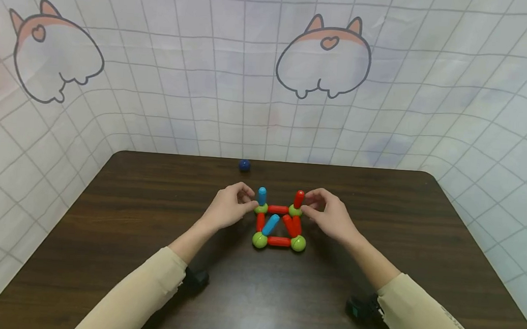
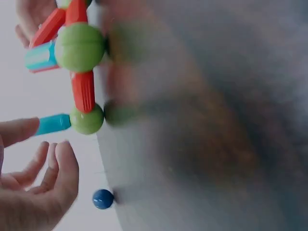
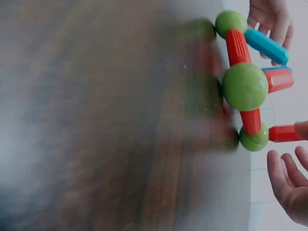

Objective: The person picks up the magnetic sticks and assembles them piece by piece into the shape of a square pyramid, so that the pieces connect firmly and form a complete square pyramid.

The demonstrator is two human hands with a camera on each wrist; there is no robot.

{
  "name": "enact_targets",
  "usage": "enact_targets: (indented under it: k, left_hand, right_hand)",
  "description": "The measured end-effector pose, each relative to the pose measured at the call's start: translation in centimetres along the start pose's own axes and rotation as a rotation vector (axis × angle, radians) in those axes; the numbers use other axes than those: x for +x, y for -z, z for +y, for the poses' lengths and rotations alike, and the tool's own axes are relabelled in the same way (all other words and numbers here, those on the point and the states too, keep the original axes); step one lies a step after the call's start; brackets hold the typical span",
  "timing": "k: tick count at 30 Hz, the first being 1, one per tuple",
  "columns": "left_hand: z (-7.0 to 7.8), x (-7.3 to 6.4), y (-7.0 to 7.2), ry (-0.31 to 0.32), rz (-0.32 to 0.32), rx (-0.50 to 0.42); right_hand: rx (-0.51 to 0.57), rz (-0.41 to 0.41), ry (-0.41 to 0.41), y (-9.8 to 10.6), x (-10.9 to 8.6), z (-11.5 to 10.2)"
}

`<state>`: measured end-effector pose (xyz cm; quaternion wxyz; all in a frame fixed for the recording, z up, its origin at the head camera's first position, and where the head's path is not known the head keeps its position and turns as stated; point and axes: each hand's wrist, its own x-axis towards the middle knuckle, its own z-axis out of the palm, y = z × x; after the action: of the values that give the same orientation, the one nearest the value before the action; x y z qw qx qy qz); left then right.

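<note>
A square of magnetic building pieces sits on the table: green balls (image 1: 260, 240) at its corners, joined by red rods (image 1: 279, 241). A blue rod (image 1: 262, 196) stands on the back left ball, and a red rod (image 1: 299, 200) rises from the back right one. From the front balls another blue rod (image 1: 270, 225) and another red rod (image 1: 289, 226) lean up and inward. My left hand (image 1: 230, 204) is beside the back blue rod, its thumb at the rod and its fingers apart from it. Likewise, my right hand (image 1: 329, 213) has its thumb by the back red rod, fingers loosely bent.
Behind the square, a dark blue ball (image 1: 244, 165) lies near the far edge of the dark wooden table (image 1: 161, 178). A white gridded curtain (image 1: 197, 68) surrounds the table. Black devices (image 1: 195, 280) are at both wrists.
</note>
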<state>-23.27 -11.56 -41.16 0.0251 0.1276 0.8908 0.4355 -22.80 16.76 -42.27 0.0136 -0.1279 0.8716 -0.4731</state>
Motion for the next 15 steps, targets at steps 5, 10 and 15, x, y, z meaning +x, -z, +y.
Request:
enact_targets:
  k: [5, 10, 15]
  left_hand:
    - [-0.4, 1.0, 0.0, -0.006, -0.056, -0.085]
    - [-0.4, 1.6, -0.3, -0.056, -0.088, -0.081]
    - [-0.4, 2.2, -0.5, -0.115, -0.093, -0.036]
  right_hand:
    - [0.023, 0.025, 0.015, -0.2, 1.0, 0.2]
    - [0.017, -0.015, 0.027, -0.6, 1.5, 0.5]
    - [-0.005, -0.008, 0.019, -0.7, 1.6, 0.7]
